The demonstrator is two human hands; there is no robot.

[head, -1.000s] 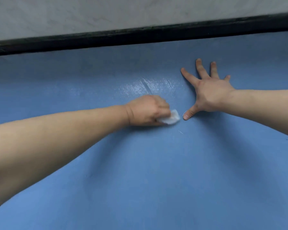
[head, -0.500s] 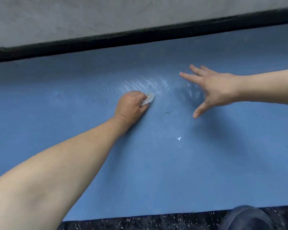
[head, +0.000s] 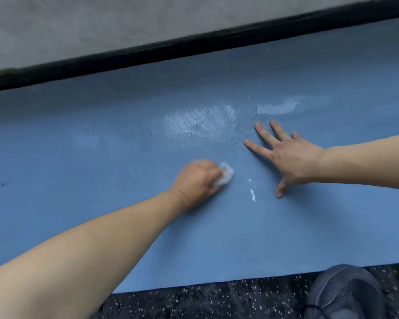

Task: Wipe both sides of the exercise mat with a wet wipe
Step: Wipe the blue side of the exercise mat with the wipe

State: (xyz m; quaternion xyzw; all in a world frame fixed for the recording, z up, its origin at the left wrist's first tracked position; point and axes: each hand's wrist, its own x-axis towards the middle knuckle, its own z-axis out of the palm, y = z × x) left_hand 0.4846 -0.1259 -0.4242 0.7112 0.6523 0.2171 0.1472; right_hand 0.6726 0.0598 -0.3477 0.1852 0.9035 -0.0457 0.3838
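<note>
Since the earlier frame our left hand point(head: 197, 180) has drawn back from the glossy wet patch point(head: 200, 122) toward the middle of the picture, bringing the wet wipe point(head: 294, 173) with it; our right hand point(head: 290, 157) has come down flat again right of centre. We see the exercise mat point(head: 101, 157) as a broad blue band across the whole frame, lying flat; the wipe sits bunched at its centre, pinched under the curled fingers of the left hand and pressed to the surface. The right hand lies with fingers spread and straight, palm on the mat, holding nothing, just right of the wipe; between the two we notice a few white flecks point(head: 252, 194), perhaps shreds of wipe, though we cannot tell.

We judge the step in hand to be wiping the first side, with only the central part wetted; the next move calls for firm strokes over the flecks and then out toward the dry stretches at left and right, with the right hand bracing the mat so it does not creep.

Along the top runs a black skirting strip point(head: 194, 44) under a grey wall point(head: 148, 19); the mat's far edge lies close against it, so room is tight there; the near edge at the bottom borders speckled dark flooring point(head: 217, 300), where a dark shoe point(head: 346, 293) rests at lower right.
</note>
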